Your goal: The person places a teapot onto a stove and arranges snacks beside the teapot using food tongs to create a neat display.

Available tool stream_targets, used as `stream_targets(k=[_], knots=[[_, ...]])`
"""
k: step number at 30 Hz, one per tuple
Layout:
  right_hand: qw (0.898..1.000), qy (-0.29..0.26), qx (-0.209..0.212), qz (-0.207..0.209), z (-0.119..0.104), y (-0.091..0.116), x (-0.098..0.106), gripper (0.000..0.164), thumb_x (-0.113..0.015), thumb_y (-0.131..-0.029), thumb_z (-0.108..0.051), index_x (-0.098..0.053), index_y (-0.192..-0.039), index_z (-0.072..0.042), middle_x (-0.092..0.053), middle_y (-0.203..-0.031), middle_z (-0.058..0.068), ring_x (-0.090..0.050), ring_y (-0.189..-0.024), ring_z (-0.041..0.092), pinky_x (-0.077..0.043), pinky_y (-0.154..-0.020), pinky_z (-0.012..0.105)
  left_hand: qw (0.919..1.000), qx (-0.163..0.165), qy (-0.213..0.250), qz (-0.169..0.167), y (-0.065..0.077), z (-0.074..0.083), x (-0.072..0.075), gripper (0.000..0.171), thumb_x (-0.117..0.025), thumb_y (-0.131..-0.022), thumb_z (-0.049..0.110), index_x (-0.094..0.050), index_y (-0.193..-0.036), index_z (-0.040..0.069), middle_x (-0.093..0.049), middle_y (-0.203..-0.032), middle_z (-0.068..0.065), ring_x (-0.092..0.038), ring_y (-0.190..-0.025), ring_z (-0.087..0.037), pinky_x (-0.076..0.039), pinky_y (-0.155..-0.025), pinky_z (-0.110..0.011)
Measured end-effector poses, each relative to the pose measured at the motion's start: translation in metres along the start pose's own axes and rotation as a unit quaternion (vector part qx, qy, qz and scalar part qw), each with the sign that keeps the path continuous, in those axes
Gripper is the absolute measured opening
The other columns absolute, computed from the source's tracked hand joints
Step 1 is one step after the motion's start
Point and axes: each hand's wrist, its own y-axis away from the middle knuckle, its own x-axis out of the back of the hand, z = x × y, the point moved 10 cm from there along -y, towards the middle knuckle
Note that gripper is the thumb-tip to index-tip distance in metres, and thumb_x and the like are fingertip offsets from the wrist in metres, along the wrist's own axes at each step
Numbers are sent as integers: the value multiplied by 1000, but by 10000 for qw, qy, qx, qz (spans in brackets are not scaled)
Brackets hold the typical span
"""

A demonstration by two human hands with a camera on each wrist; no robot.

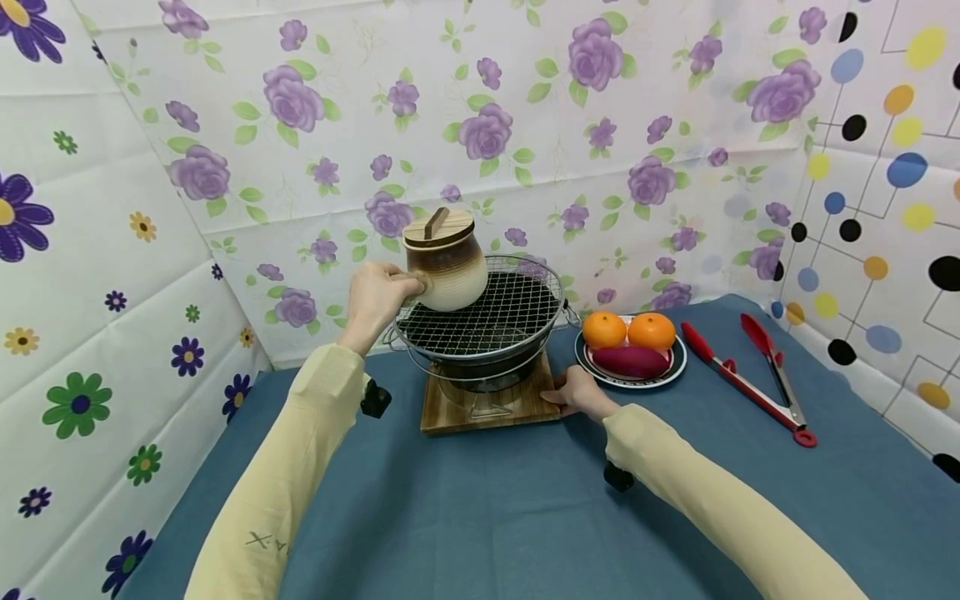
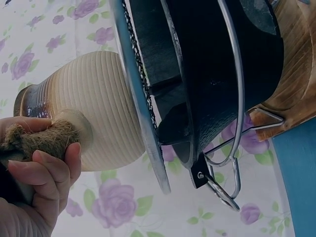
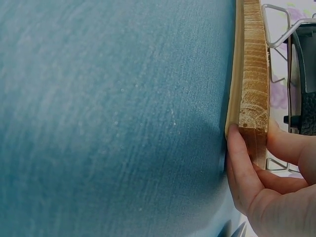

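My left hand grips the twine-wrapped side handle of a brown-and-cream ceramic pot with a wooden lid. The pot's base is close over the wire mesh of a round black tabletop grill, toward its left side. Under the grill lies a wooden board. At the board's front right corner, my right hand pinches the edge, thumb on top and fingers underneath, as the right wrist view shows. Wire stand legs rest on the board.
Right of the grill, a dark-rimmed plate holds two oranges and a purple sweet potato. Red-tipped tongs lie spread farther right. Blue cloth covers the table; patterned curtains hang around it.
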Motion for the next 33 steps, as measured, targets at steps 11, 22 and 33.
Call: stream_targets(k=[11,22,33], knots=[[10000,-50,54,18,2,-1,0,25,-65,-83,-2,-59,-99,16,-61,-87,18,-62,-75,29,-54,-59,35,9999,37,80,-100,2,1,-2,17,-67,-72,21,-69,-70,4,-59,-57,-5,-52,-55,-20,-43,-51,-30],[10000,-44,-43,32,2,0,0,25,-66,-82,-2,-59,-99,15,-60,-82,15,-63,-71,27,-54,-59,34,9999,-22,-32,-101,1,-3,-5,18,-65,-72,21,-67,-65,5,-57,-55,-5,-52,-56,-21,-43,-51,-30],[9999,61,-98,21,3,-2,0,27,-66,-82,-3,-58,-100,16,-61,-89,19,-63,-74,28,-54,-59,34,9999,-62,-68,-134,1,-2,-5,17,-65,-72,20,-67,-67,5,-57,-56,-5,-52,-57,-21,-44,-53,-31]])
